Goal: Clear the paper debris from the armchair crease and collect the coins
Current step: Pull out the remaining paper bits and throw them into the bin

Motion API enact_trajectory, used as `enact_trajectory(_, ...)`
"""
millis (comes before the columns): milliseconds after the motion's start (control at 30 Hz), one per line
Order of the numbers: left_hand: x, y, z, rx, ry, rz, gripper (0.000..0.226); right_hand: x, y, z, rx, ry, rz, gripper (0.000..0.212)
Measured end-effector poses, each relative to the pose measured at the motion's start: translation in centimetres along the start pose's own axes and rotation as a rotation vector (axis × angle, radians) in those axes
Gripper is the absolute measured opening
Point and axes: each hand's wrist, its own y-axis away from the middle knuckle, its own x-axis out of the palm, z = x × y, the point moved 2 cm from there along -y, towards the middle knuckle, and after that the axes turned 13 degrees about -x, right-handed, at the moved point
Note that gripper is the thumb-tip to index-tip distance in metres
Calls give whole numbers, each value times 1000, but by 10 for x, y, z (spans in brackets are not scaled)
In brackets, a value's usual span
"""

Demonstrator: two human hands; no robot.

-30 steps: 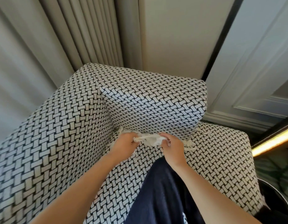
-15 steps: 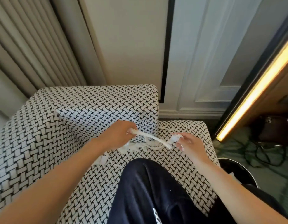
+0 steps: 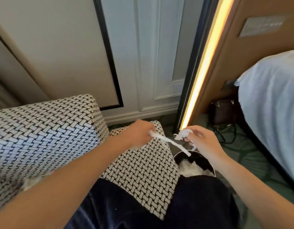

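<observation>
Both hands swung right off the basket-weave black-and-white armchair (image 3: 44, 138), left hand (image 3: 136, 136) pinching a twisted white paper strip (image 3: 169, 142), right hand (image 3: 202, 141) clutching crumpled white paper scraps (image 3: 182, 134), above a round black bin (image 3: 207, 162).

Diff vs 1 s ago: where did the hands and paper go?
Left hand, holding a twisted paper strip, and right hand, holding a crumpled wad, moved from the armchair crease rightward to above the black bin. Unchanged: each grip held.
</observation>
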Motion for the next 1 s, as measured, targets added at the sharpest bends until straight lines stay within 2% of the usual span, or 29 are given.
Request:
enact_trajectory(333,79,-70,-80,72,5,143,21,-60,-8,-69,180,-65,-139,12)
enact_trajectory(733,154,-108,-103,-103,176,263,19,-66,6,-163,472,-75,-239,16)
enact_trajectory(1000,162,-105,-101,-152,274,354,50,-61,5,-180,532,-132,-118,25)
